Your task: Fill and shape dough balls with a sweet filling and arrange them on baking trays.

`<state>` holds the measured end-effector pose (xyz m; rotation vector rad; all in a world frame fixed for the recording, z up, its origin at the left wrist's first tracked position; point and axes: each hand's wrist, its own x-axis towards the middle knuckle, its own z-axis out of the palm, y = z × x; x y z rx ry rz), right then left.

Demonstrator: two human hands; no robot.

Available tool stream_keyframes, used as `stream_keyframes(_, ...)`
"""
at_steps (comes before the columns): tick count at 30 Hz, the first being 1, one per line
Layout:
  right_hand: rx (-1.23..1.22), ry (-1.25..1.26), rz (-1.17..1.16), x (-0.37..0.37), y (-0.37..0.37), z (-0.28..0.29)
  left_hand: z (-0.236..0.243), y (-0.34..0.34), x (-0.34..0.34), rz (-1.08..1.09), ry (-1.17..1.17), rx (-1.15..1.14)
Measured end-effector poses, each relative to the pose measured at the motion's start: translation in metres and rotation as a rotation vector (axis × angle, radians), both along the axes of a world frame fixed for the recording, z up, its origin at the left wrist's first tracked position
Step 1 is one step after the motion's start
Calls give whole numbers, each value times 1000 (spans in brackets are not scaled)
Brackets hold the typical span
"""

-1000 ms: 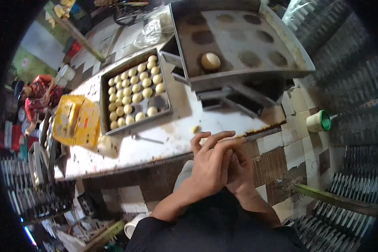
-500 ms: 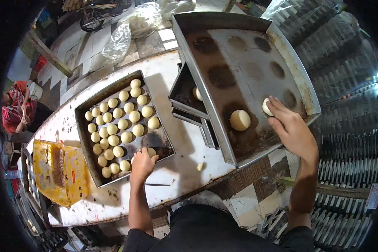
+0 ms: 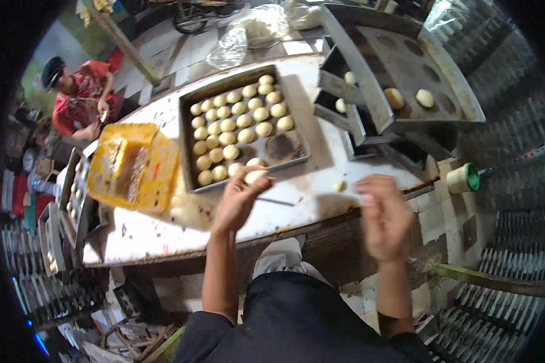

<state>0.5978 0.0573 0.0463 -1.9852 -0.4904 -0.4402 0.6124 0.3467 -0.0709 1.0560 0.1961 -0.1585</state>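
Hard light, seemingly from the left, bleaches the white surface [image 3: 148, 228] close to overexposure and throws a soft grey shadow along the right side of the dough tray [image 3: 277, 147], while the clear plastic [image 3: 263, 24] beyond glints and the slatted racks [image 3: 508, 269] at right sink into murk. The right hand [image 3: 386, 221] is smeared by motion, most of all at the fingers, whereas the left hand [image 3: 235, 206] reads more crisply. Fisheye curvature bends straight edges outward, the corners fall to black, and a bluish-white streak of light [image 3: 40, 344] flares at lower left.
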Motion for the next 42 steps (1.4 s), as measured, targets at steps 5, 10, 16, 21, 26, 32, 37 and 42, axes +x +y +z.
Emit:
stream_keyframes(5,6,-254,85,-26,152,-131,-53,-21,-103,-27,184,268)
stream_keyframes(10,-138,-84,485,-63,189,-196,-42,44,-187,308,410,-39)
stream_keyframes(16,-753,-45,60,19,189,-250,-35,133,-226,655,191,-297)
stream_keyframes(21,-430,149,314,8,273,-178,-29,222,-247,817,169,-223)
stream_keyframes(26,-394,20,482,36,451,-32,-49,323,-239,894,302,-172)
stream_keyframes(32,-1274,163,962,84,625,-84,-39,441,-210,939,258,-77)
stream_keyframes(37,-1320,203,1120,91,666,-131,-35,484,-206,952,318,-68)
stream_keyframes(42,-1090,301,1218,107,658,-117,-12,472,-216,1029,183,-170)
